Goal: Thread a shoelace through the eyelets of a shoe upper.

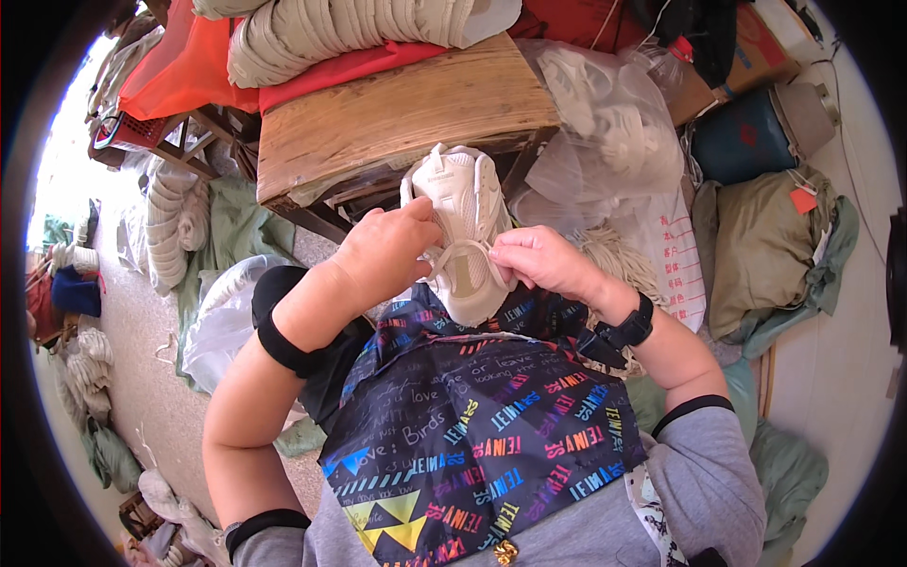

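"Head view, so what's all the stuff made of?"

"Mostly wood, cloth and plastic. The wooden table (406, 118) is chunky, with a streaky brown grain on top. Nested pale shoe pieces (350, 38) curve in a ribbed row over a flat red cloth (354, 72). To the right, a crinkly see-through bag (605, 123) has more whitish shoes in it. The dark apron (491, 416) is smooth, covered in bright lettering."

"And the main thing?"

"An off-white shoe (462, 222), rounded toe pointing at the wearer, tongue end up by the table. Looks like mesh in the middle with smoother overlays, beige on the toe. It's above the lap, between the hands."

"Hands doing what?"

"Right hand (550, 257) pinches the pale lace (463, 248), thumb against forefinger. Left hand (385, 244) has bent fingers on the shoe's left side; can't tell if they grip anything."
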Demonstrator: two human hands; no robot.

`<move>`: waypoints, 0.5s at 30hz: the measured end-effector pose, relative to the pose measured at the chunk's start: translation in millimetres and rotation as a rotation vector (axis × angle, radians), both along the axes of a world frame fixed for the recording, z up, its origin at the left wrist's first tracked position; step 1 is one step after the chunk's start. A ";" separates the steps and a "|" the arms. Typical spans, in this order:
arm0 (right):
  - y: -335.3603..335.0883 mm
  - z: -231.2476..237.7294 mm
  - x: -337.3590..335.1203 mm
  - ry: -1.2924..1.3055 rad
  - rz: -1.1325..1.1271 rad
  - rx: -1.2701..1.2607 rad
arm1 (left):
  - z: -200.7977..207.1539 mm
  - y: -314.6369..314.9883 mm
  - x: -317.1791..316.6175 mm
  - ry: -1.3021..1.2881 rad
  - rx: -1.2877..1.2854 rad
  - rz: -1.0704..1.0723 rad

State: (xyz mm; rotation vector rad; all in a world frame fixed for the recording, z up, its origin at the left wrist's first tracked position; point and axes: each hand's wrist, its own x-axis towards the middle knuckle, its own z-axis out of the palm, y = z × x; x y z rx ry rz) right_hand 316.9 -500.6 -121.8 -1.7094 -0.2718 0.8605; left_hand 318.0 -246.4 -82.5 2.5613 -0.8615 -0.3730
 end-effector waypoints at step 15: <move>11.7 1.8 6.0 0.112 -0.088 -0.012 | -14.7 -6.1 3.9 -0.153 0.009 -0.007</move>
